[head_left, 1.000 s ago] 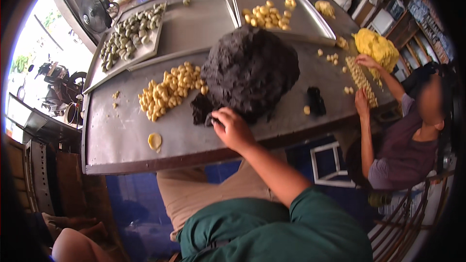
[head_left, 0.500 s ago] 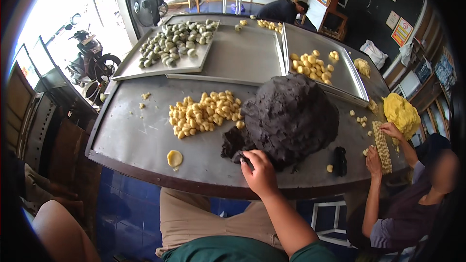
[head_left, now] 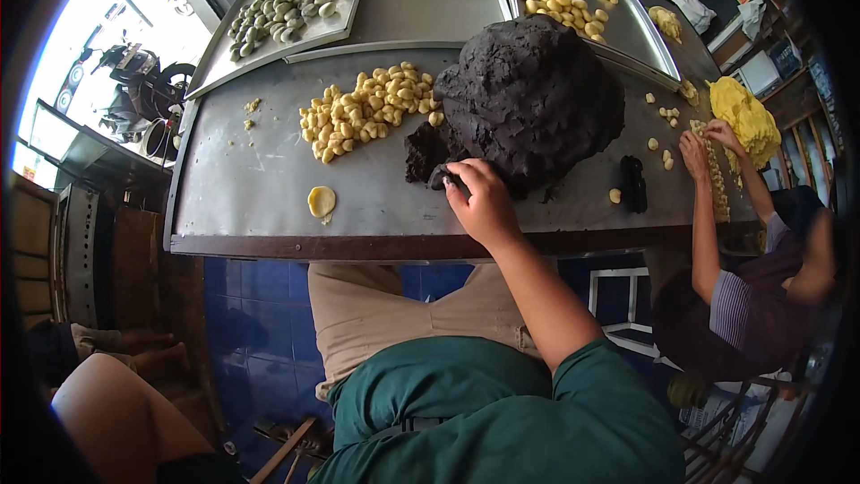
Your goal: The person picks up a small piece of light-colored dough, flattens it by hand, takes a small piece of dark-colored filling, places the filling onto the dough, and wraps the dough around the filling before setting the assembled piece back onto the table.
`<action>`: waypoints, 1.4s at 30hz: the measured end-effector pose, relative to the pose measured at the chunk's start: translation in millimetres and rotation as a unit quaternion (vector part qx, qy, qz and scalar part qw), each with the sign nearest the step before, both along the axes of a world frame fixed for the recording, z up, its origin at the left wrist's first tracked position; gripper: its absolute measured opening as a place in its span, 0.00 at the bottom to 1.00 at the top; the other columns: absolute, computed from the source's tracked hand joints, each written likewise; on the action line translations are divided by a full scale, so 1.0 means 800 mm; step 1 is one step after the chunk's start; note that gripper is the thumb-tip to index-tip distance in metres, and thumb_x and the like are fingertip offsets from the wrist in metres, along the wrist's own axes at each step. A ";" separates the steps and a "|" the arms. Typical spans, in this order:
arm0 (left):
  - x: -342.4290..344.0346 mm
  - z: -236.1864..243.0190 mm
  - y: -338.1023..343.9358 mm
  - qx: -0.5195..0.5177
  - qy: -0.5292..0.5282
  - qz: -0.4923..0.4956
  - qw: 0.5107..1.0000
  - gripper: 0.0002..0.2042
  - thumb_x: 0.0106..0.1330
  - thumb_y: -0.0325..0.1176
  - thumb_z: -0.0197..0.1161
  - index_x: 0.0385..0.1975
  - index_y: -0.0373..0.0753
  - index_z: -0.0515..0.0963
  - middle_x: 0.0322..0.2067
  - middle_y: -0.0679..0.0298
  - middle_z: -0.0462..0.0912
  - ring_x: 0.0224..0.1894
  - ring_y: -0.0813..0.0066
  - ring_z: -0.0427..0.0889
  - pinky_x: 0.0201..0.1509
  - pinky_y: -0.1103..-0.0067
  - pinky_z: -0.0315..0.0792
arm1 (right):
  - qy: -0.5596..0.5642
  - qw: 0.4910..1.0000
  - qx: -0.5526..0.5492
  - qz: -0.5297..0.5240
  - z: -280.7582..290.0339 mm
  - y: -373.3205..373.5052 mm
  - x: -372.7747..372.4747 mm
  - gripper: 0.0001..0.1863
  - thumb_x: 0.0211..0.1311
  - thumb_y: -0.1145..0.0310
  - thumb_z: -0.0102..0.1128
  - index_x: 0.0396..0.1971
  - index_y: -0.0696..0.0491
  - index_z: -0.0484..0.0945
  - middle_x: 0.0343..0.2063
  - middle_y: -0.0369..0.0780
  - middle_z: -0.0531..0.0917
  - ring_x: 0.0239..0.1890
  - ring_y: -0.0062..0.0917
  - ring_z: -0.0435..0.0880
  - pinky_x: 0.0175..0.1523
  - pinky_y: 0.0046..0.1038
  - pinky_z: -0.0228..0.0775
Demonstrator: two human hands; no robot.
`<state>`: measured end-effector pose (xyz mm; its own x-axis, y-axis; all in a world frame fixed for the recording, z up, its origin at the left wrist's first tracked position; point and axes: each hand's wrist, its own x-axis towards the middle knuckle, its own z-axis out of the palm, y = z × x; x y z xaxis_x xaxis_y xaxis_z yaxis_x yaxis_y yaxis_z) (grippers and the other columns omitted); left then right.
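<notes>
1. A small dark lump point(head_left: 438, 177) is on the table point(head_left: 242, 206), by the big dark mound point(head_left: 533, 99).
2. The right hand point(head_left: 486, 206) seems to pinch it, fingers close together. I can't see the left hand.
3. It looks like picking off a bit; next calls for a soft squeeze.
4. Yellow dough balls point(head_left: 367, 112) sit farther left.

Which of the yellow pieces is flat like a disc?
The disc lying apart near the table's front edge, left of your right hand. It's thin and round; the heaped pieces beyond it are plump lumps.
</notes>
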<state>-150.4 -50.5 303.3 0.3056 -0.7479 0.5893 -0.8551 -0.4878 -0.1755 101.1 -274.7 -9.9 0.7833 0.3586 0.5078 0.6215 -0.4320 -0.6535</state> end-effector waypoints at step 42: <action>-0.014 -0.010 0.025 -0.198 -0.099 0.151 0.963 0.08 0.68 0.34 0.65 0.43 0.40 0.82 0.40 0.62 0.86 0.49 0.66 0.83 0.60 0.66 0.72 | -0.002 0.980 -0.165 0.111 0.017 0.023 -0.033 0.19 0.63 0.71 0.64 0.55 0.51 0.82 0.54 0.45 0.82 0.54 0.44 0.82 0.57 0.38 0.78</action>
